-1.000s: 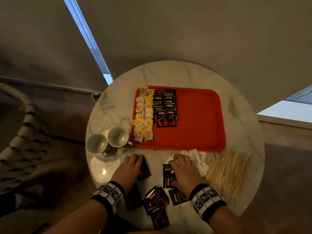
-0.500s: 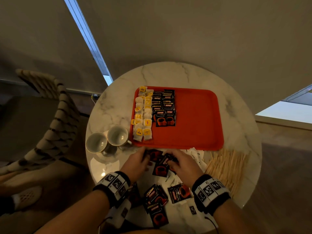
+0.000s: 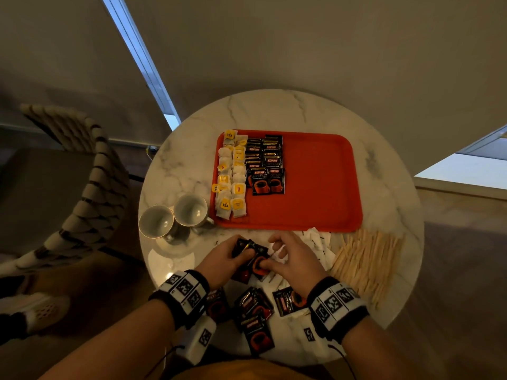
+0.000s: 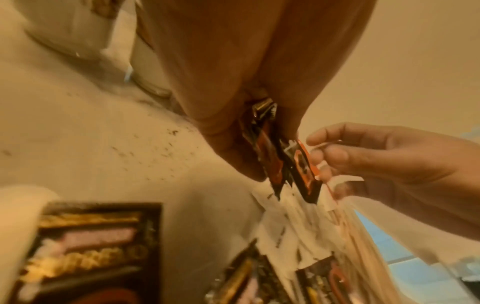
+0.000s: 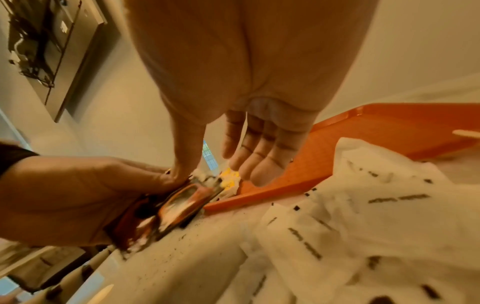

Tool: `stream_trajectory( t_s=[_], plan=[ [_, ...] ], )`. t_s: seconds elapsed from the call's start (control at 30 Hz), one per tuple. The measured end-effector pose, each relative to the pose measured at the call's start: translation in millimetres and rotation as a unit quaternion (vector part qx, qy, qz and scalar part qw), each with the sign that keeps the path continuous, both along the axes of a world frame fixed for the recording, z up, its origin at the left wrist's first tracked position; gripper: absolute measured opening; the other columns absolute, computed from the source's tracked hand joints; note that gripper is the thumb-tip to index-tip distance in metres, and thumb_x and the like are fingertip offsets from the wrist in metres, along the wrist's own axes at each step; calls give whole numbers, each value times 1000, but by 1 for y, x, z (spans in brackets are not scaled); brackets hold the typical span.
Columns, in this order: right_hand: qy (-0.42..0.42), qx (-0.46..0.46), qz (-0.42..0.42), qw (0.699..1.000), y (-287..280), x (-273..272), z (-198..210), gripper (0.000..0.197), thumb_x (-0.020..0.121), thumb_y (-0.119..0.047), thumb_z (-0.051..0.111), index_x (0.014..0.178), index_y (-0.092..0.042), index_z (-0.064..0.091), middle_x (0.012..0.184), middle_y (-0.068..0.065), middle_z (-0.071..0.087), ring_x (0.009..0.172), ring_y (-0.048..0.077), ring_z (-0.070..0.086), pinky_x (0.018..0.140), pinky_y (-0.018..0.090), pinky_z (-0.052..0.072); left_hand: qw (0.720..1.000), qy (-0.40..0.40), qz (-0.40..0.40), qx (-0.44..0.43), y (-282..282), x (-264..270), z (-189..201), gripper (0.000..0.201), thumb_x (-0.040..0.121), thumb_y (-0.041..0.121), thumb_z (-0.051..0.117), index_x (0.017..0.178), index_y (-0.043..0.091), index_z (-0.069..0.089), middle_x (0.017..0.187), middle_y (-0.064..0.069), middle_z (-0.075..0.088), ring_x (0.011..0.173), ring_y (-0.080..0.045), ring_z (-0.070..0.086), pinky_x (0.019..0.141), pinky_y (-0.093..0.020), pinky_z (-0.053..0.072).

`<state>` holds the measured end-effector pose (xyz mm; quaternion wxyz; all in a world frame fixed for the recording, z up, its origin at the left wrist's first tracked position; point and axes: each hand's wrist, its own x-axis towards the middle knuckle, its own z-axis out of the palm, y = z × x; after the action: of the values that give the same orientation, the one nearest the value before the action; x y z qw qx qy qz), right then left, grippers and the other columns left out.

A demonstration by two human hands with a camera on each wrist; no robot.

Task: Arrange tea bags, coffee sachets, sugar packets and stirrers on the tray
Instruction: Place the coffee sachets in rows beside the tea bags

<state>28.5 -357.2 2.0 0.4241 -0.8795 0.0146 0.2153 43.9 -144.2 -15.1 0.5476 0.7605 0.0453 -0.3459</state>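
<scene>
A person's left hand (image 3: 223,257) holds a small stack of black-and-red coffee sachets (image 3: 251,256) just above the round marble bench (image 3: 384,187), near the tray's near edge; its grip is closed, thumb on one face and fingers on the other, as the left wrist view shows (image 4: 275,152). The right hand (image 3: 295,257) meets the stack from the right, its thumb touching the top sachet while the other fingers stay nearly straight and loosely spread (image 5: 257,156), so its grip is largely open and holds nothing on its own.

On the red tray (image 3: 315,187), at the far centre of the bench, two columns of tea bags (image 3: 231,179) with yellow tags lie along the left side, and two columns of overlapping coffee sachets (image 3: 264,165) lie just right of them. The tray's right half is bare red.

More loose coffee sachets (image 3: 255,316) lie on the near part of the bench, between the wrists. White sugar packets (image 3: 318,244) sit in a heap just right of the right hand, and a pile of wooden stirrers (image 3: 367,261) fans out further right, off the tray. Two empty cups (image 3: 175,218) stand side by side on the bench, left of the tray's near corner. Both wrists wear black bands with printed square markers (image 3: 333,301).
</scene>
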Motion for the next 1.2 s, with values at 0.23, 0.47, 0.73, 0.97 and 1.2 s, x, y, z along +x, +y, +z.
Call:
stream_trajectory(
  t_s=[0.23, 0.47, 0.73, 0.97, 1.2],
  plan=[
    [45, -237, 268, 933, -29, -28, -16, 48, 85, -37, 74, 128, -28, 53, 125, -5, 46, 120, 18, 40, 99, 33, 41, 967, 21, -165, 193, 43, -11, 1, 33, 93, 46, 67, 109, 18, 67, 105, 1, 69, 93, -14, 69, 81, -31, 59],
    [-14, -296, 284, 912, -29, -41, -26, 34, 91, -24, 64, 123, -25, 53, 128, -1, 48, 121, 23, 40, 99, 35, 36, 898, -10, -323, 299, 49, -24, -9, 46, 83, 53, 75, 114, 19, 71, 124, 4, 51, 107, -14, 54, 89, -27, 48],
    [71, -104, 272, 954, -1, -42, 1, 22, 95, -38, 64, 116, -33, 63, 113, -14, 53, 110, 9, 41, 95, 31, 40, 891, -70, -318, 318, 37, -44, -25, 38, 88, 34, 74, 121, 16, 69, 137, -2, 35, 112, -21, 54, 96, -25, 46],
    [-45, -211, 467, 857, 37, -52, -27, 26, 86, -26, 73, 112, -27, 71, 166, 4, 12, 150, 28, 8, 120, 48, 14, 889, -83, -312, 324, 38, -40, -31, 36, 91, 32, 70, 124, 19, 64, 125, -3, 52, 116, -22, 53, 95, -29, 45],
    [-70, -253, 452, 853, 50, -47, -42, 69, 84, -9, 72, 145, -13, 41, 162, 16, 18, 147, 36, 20, 119, 47, 24, 900, -84, -286, 316, 47, -38, -33, 35, 93, 35, 67, 124, 22, 60, 120, -1, 55, 109, -20, 57, 90, -27, 45]
  ],
)
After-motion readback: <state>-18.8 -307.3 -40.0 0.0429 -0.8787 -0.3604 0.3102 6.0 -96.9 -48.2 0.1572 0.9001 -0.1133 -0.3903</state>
